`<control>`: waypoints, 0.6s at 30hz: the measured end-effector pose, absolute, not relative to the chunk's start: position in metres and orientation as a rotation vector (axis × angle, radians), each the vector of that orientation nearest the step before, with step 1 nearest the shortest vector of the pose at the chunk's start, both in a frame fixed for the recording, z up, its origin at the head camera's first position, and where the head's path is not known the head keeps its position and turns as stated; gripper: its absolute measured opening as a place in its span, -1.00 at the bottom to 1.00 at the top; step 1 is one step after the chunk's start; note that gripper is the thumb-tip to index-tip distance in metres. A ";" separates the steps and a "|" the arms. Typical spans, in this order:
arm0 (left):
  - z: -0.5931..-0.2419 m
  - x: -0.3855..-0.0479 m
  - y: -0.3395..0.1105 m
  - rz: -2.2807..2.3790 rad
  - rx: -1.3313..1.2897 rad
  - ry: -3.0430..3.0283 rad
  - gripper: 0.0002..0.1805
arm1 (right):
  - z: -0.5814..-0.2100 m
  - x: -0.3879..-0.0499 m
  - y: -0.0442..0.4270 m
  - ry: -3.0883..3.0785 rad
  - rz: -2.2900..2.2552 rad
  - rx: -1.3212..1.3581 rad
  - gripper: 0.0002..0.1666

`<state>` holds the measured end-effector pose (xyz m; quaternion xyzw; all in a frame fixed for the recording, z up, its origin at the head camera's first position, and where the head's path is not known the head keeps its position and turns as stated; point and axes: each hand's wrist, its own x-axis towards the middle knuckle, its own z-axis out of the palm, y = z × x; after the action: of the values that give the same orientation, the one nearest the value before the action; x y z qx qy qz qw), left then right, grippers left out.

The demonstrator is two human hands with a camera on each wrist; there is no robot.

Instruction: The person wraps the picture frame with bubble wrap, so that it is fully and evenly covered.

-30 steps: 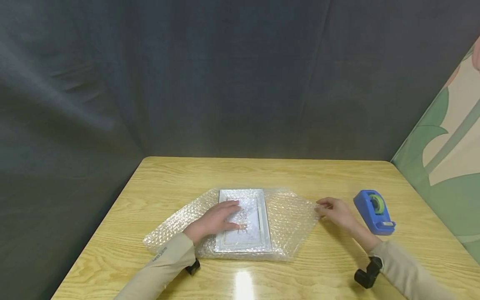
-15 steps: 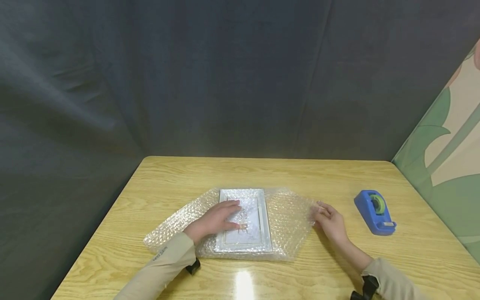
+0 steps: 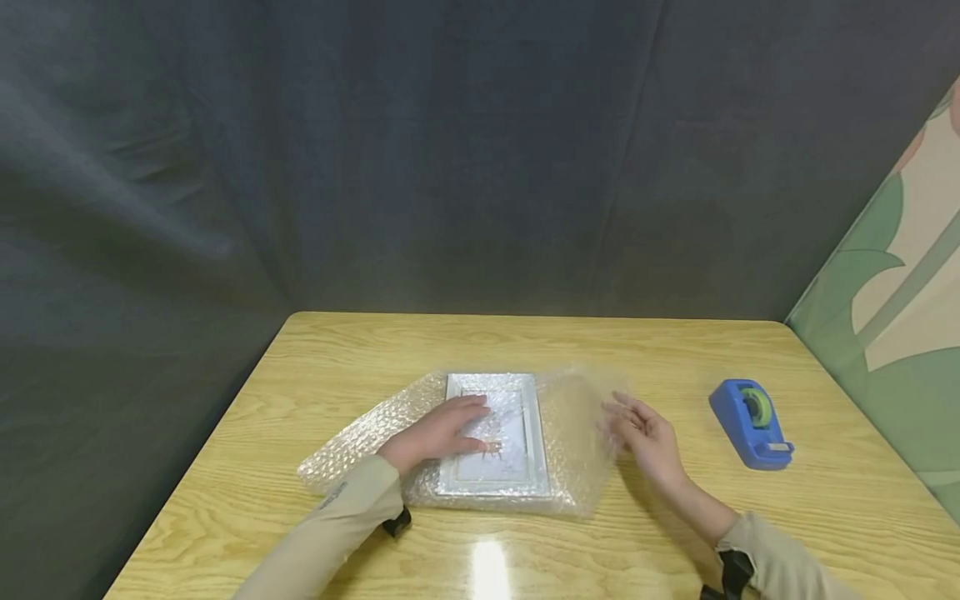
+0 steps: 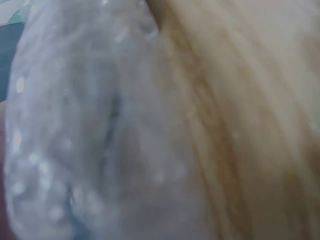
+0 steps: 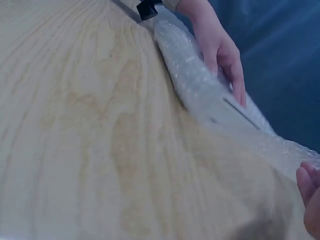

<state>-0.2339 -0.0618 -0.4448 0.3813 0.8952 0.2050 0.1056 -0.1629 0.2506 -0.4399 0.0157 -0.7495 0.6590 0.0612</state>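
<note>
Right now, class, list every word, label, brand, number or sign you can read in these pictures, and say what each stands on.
No text can be read.
Left sleeve: dark marks like lettering, too small and blurred to read.
Framed picture: a brownish mark; cannot tell whether it is writing.
Tape dispenser: no text visible.

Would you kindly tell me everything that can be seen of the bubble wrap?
The bubble wrap is a clear, shiny sheet, apparently plastic, covered in small bubbles. It lies on the wooden table and spreads out on both sides of the pale frame, which shows through it. The left hand rests on it over the frame; the right hand holds its blurred right end, raised off the table.
</note>
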 end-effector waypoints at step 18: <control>-0.442 -0.236 -0.051 0.655 1.124 2.636 -0.35 | -0.423 -0.193 0.177 -2.196 1.944 0.470 -0.63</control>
<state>-0.2356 -0.0507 -0.4424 0.3806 0.8921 0.2216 0.1010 -0.1934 0.1772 -0.4232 0.1576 -0.7365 0.6522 0.0855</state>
